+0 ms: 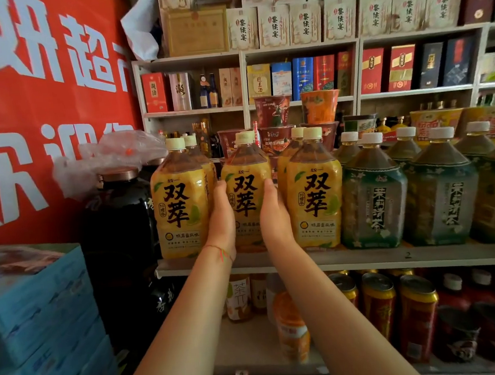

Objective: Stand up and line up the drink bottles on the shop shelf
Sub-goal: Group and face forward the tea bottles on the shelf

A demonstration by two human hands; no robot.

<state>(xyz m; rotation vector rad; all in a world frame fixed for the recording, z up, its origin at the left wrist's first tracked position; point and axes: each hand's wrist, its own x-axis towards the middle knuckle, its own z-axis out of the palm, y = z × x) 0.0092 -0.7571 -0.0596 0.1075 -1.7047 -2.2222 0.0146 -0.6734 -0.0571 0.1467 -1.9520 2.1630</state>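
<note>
Centre of frame: middle yellow bottle (247, 187) upright on the shelf (368, 259), clamped between both hands. Left hand (221, 220) flat-curled on its left flank, right hand (274, 215) on its right flank; fingers wrapped behind, out of sight. Label facing forward.

Left yellow bottle (180, 200) and right yellow bottle (315, 193) already standing at the shelf's front lip, further yellow caps visible behind them. Held bottle looks set slightly back from those two. Green tea bottles (372, 193) running rightward in an orderly row.

For a good finish, judging by the lie:
- Draw forward until base flush with the neighbours' bases at the shelf lip; no further, lip close.
- Keep grip low and even on both flanks; soft plastic, full and heavy, likely to tip if pushed near the cap.
- Slide, not lift; noodle cups (273, 124) stacked just behind, easily knocked.
- Centre in the gap, equal space each side, label square to front.
- Release one side at a time, check for wobble.

Left of frame: dark jar (120, 229), red banner (35, 102).
</note>
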